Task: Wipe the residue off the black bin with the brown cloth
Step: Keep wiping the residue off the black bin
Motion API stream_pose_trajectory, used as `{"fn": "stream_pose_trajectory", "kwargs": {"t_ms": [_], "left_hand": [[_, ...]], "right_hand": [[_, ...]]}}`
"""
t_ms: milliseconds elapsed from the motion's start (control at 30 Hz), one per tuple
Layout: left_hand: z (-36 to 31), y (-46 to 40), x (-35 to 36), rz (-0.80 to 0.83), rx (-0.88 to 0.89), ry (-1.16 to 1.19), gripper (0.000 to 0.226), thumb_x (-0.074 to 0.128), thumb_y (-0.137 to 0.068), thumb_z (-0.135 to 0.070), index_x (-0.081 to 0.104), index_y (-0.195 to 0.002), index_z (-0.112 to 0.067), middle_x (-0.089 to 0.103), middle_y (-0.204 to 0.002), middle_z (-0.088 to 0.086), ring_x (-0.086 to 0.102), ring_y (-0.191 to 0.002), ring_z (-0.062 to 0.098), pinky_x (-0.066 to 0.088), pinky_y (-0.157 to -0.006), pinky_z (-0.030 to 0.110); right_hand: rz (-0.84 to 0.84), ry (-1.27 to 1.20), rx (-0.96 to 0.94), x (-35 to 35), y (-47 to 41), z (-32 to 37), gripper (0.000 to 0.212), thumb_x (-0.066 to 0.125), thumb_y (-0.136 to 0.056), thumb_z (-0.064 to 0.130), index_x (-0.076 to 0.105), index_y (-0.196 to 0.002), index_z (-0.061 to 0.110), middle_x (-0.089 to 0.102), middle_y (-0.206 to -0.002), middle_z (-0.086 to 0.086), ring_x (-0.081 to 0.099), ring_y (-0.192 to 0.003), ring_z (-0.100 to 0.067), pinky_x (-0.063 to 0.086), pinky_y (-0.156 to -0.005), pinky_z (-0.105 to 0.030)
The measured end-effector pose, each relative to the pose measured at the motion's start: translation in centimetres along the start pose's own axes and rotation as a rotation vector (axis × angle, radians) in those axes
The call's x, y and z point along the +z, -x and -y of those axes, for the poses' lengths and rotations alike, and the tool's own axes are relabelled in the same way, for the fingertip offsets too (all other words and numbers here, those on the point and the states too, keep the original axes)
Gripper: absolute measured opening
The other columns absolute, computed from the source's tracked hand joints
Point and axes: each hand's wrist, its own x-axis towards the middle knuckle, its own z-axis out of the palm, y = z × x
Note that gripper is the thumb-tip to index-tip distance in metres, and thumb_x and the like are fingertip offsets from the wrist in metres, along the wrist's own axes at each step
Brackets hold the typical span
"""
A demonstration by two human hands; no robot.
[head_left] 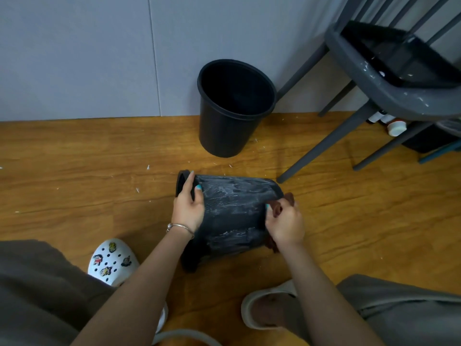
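Head view cuts your knees and forearms off at the bottom edge, and most of the brown cloth (pixel 279 208) is hidden inside your right hand (pixel 285 224), which bunches it in curled fingers against the base end of the black bin (pixel 234 211). That bin lies on its side on the wooden floor (pixel 74 171), streaked with whitish smeared residue; its far underside is out of sight. Your left hand (pixel 188 206) grips the rim end, thumb curled over the wall. A second black bin (pixel 232 108) stands upright near the grey wall, well apart. Chair legs (pixel 349 136) crowd the right; open floor lies to the left. A white clog (pixel 112 262) sits beside your left arm.
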Motion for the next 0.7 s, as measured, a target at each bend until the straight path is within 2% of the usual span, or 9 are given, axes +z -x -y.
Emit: {"fn": "stream_pose_trajectory", "kwargs": {"t_ms": [67, 167, 233, 300, 400, 467, 600, 667, 700], "left_hand": [[-0.1, -0.1, 0.2, -0.015, -0.015, 0.02, 0.049, 0.038, -0.102, -0.02, 0.028, -0.148, -0.031, 0.056, -0.075, 0.004, 0.038, -0.05, 0.01, 0.038, -0.048, 0.023], [0.0, -0.1, -0.1, -0.025, -0.02, 0.019, 0.048, 0.038, -0.102, -0.022, 0.028, -0.148, -0.032, 0.058, -0.077, 0.0, 0.041, -0.051, 0.009, 0.038, -0.045, 0.019], [0.0, 0.3, -0.4, -0.01, 0.0, 0.004, 0.048, 0.038, -0.102, -0.022, 0.028, -0.147, -0.032, 0.056, -0.073, -0.002, 0.04, -0.049, 0.008, 0.036, -0.042, 0.013], [-0.1, 0.6, -0.4, -0.012, 0.006, 0.01, 0.048, 0.039, -0.101, -0.021, 0.029, -0.147, -0.031, 0.051, -0.066, -0.003, 0.038, -0.048, 0.008, 0.034, -0.043, 0.012], [-0.3, 0.5, 0.2, -0.03, -0.001, 0.049, 0.047, 0.039, -0.101, -0.02, 0.031, -0.147, -0.031, 0.053, -0.071, -0.006, 0.041, -0.053, 0.01, 0.04, -0.052, 0.02], [-0.1, 0.3, 0.4, -0.052, -0.011, 0.065, 0.047, 0.039, -0.102, -0.02, 0.032, -0.147, -0.031, 0.054, -0.074, -0.008, 0.042, -0.053, 0.009, 0.041, -0.052, 0.02], [0.3, 0.1, -0.1, -0.037, 0.013, 0.042, 0.047, 0.038, -0.102, -0.021, 0.031, -0.147, -0.031, 0.051, -0.069, -0.001, 0.035, -0.048, 0.006, 0.034, -0.041, 0.011], [0.0, 0.2, -0.2, -0.019, 0.035, 0.033, 0.047, 0.038, -0.102, -0.019, 0.031, -0.148, -0.028, 0.045, -0.07, -0.014, 0.036, -0.054, 0.002, 0.036, -0.044, 0.008], [0.0, 0.2, -0.1, -0.017, 0.04, 0.035, 0.047, 0.038, -0.102, -0.018, 0.031, -0.147, -0.027, 0.041, -0.071, -0.019, 0.038, -0.057, 0.001, 0.037, -0.047, 0.007]], "right_hand": [[-0.001, 0.041, 0.018, 0.2, 0.6, 2.1, 0.032, 0.056, -0.094, 0.037, 0.061, -0.118, 0.017, 0.046, -0.132, -0.011, 0.061, -0.101, -0.029, 0.049, -0.08, -0.031], [0.059, 0.051, -0.222, 0.7, 3.1, 4.1, 0.033, 0.055, -0.094, 0.039, 0.06, -0.119, 0.018, 0.043, -0.129, -0.008, 0.061, -0.1, -0.028, 0.049, -0.081, -0.029], [0.103, 0.053, -0.293, 0.5, 2.7, 2.5, 0.034, 0.055, -0.094, 0.041, 0.061, -0.12, 0.021, 0.045, -0.13, -0.007, 0.062, -0.099, -0.028, 0.049, -0.079, -0.029], [0.094, 0.083, -0.182, -0.1, 0.9, -0.3, 0.034, 0.055, -0.094, 0.042, 0.062, -0.12, 0.021, 0.049, -0.129, -0.008, 0.061, -0.097, -0.026, 0.049, -0.075, -0.028], [0.021, 0.083, 0.025, -0.5, -0.2, -1.5, 0.032, 0.056, -0.094, 0.038, 0.061, -0.117, 0.017, 0.05, -0.127, -0.012, 0.061, -0.097, -0.029, 0.048, -0.076, -0.031], [0.045, 0.105, -0.022, 0.2, 1.3, 1.1, 0.031, 0.055, -0.094, 0.037, 0.06, -0.118, 0.018, 0.045, -0.13, -0.01, 0.061, -0.1, -0.029, 0.047, -0.079, -0.03], [0.12, 0.07, -0.327, 1.2, 4.4, 3.2, 0.032, 0.058, -0.091, 0.041, 0.061, -0.117, 0.021, 0.044, -0.126, -0.006, 0.063, -0.093, -0.027, 0.054, -0.08, -0.033], [0.108, 0.077, -0.306, 0.5, 2.4, 1.1, 0.029, 0.059, -0.091, 0.041, 0.064, -0.113, 0.022, 0.049, -0.123, -0.006, 0.063, -0.088, -0.025, 0.054, -0.073, -0.032], [0.089, 0.082, -0.197, 0.0, 1.2, 0.0, 0.028, 0.058, -0.092, 0.04, 0.063, -0.113, 0.022, 0.051, -0.122, -0.007, 0.062, -0.09, -0.025, 0.053, -0.072, -0.032]]}}
